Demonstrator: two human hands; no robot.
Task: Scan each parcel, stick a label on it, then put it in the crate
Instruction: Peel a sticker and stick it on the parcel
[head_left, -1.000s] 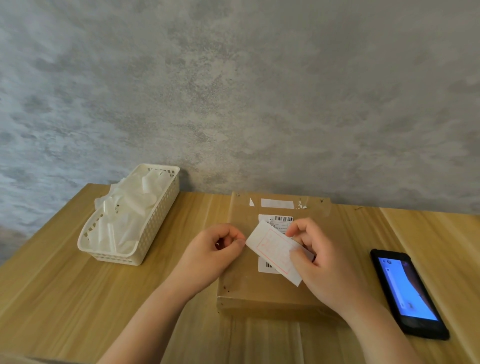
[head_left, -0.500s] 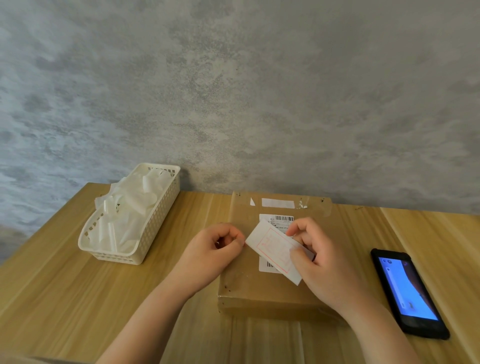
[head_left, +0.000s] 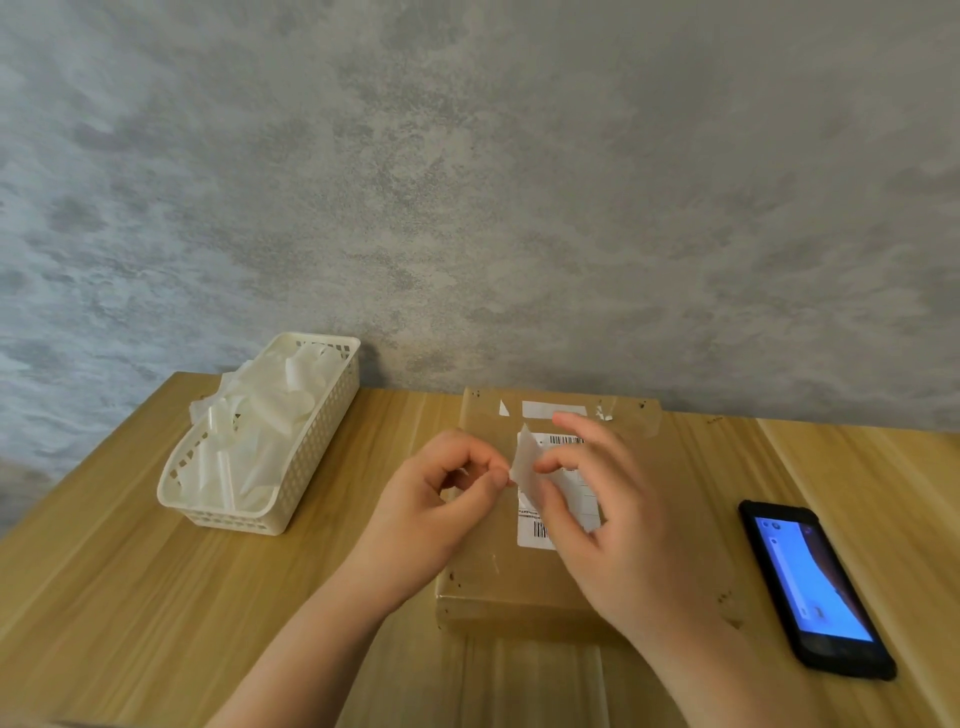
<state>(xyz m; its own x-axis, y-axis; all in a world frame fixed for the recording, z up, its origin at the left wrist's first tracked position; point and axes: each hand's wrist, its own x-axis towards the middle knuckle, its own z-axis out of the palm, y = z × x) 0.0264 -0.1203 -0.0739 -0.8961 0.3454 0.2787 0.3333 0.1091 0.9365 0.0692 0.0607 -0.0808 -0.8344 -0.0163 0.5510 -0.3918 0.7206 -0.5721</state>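
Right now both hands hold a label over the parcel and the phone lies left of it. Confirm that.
Not quite. The head view shows the phone lying right of the parcel, not left. The left hand and right hand do hold the label over it.

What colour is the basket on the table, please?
The basket is cream-white, seen in the head view.

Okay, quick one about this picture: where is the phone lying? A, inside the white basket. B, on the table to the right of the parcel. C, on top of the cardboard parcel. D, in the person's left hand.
B: the phone lies flat on the wooden table, screen lit, to the right of the cardboard parcel and apart from it.
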